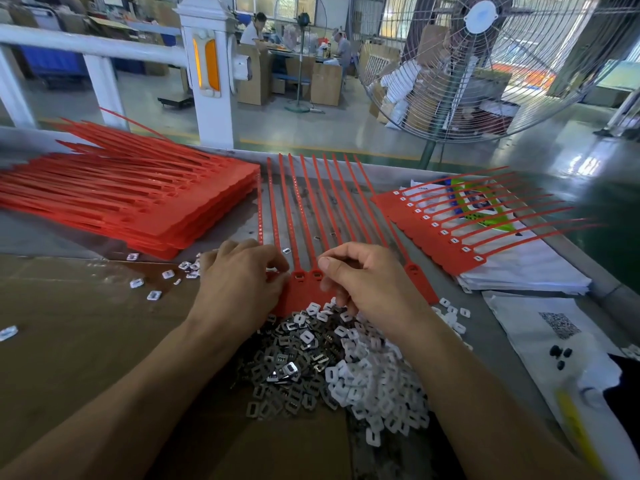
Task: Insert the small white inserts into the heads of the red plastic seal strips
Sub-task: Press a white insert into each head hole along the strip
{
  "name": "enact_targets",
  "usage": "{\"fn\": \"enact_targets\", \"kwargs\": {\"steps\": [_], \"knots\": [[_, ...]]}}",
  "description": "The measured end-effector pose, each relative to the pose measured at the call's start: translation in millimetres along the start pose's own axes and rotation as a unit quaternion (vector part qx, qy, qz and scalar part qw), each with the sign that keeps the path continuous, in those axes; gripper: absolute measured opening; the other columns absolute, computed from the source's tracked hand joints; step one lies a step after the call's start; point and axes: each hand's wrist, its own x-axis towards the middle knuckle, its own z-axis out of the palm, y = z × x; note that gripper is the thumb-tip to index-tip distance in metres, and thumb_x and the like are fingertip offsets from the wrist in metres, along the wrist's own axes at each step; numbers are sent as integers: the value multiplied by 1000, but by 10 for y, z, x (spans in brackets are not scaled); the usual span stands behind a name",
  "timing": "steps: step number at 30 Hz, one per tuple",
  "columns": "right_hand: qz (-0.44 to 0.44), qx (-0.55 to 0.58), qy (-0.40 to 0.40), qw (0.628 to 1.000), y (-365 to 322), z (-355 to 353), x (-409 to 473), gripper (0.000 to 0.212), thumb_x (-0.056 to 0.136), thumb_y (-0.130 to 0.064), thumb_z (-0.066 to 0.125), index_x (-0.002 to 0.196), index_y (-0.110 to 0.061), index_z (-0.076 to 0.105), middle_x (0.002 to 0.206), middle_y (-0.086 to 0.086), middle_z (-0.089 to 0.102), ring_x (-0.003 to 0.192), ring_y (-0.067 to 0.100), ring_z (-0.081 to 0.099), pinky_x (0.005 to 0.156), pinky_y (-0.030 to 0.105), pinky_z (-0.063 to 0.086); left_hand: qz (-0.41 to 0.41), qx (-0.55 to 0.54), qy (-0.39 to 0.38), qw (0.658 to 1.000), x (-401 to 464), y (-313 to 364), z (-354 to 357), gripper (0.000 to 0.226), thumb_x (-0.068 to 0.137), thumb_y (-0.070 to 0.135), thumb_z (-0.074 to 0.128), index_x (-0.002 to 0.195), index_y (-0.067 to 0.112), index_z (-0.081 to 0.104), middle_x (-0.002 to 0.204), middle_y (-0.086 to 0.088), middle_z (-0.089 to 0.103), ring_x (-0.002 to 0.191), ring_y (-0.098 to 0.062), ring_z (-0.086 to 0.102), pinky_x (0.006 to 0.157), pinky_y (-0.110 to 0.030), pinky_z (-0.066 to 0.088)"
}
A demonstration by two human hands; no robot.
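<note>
Where the two hands meet at the middle of the desk (561,237), a joined sheet of red plastic seal strips (304,216) is laid flat, its thin, ridged tails fanned away toward the far edge and its flat, rectangular heads (298,276) pointed at the person. The left hand (239,278) is rested on the left part of the heads, its fingers (273,258) curled and closed against the thumb at a head; whether an insert is pinched there cannot be told. The right hand (367,282) is held over the right part of the sheet, fingers curled downward with the thumb stretched toward a head socket, and what they grip cannot be told. Just below the heads, a loose heap is spread: small white inserts (377,382), square-edged and matte with a slot in each, on the right, and shiny grey metal clips (277,358) of like shape on the left. A few stray pieces are scattered on the brown cardboard (69,341) at the left. A thick, even stack of red strip sheets (138,202) is seen at the far left, and one sheet with white-filled heads (446,233) is laid on printed paper bags (526,268) at the right. A large wire-caged fan (485,64) is stood beyond the desk.
</note>
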Motion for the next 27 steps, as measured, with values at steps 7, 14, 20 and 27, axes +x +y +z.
{"fn": "enact_targets", "kwargs": {"steps": [7,14,20,27], "knots": [[-5,-12,-1,1000,11,-21,-9,11,101,-32,64,102,-26,73,81,-4,76,58,7,62,55,20,50,-12,-11,-7,1000,6,-43,-12,8,91,39,68,97,37,72,107,17,63,115,-14,45,101,-40,21],[-8,-16,2,1000,19,-27,-6,10,102,-31,63,101,-25,72,80,-4,76,56,6,62,52,15,46,-5,7,-5,1000,5,-46,-47,7,89,35,71,94,38,75,109,18,64,116,-12,43,86,-28,11],[-10,-14,5,1000,29,-30,-3,11,102,-29,63,101,-24,73,80,-3,76,57,7,62,52,15,47,4,18,-24,1000,-6,-45,-76,16,91,29,70,100,41,77,116,22,66,118,-12,44,83,-27,11],[-7,-19,0,1000,46,-18,1,11,102,-31,64,103,-25,73,81,-5,76,59,6,63,53,16,48,37,58,-75,995,-38,-37,-141,29,98,31,55,118,47,69,136,20,58,129,-13,39,107,-41,21]]}}
